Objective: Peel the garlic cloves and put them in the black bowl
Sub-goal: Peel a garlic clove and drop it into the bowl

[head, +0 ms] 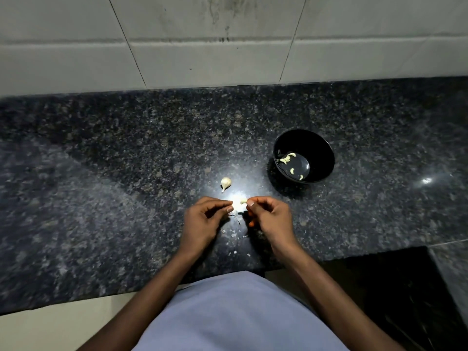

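Pinching a small pale garlic clove (243, 200) at its tip between thumb and forefinger, the right hand (268, 214) holds it just above the dark speckled granite countertop (126, 153). Left hand (202, 219) sits close beside it, fingers curled, fingertips nearly meeting the clove; glare on the stone hides whether it pinches a shred of skin or nothing, so I cannot tell.

Round black bowl (304, 156) stands to the right and further back, well apart from the hands, with several peeled yellowish cloves (287, 158) on its floor. One small whole white garlic bulb piece with a stem (225, 183) lies unpeeled on the counter between hands and bowl. Papery skin flakes (234, 234) are scattered under the hands.

Handling estimate: clove is very light, firm but bruisable, likely slick once bare. Skin is thin, brittle, tears in shreds. Best hold: grip the blunt root end, lift skin from the pointed tip with a nail.
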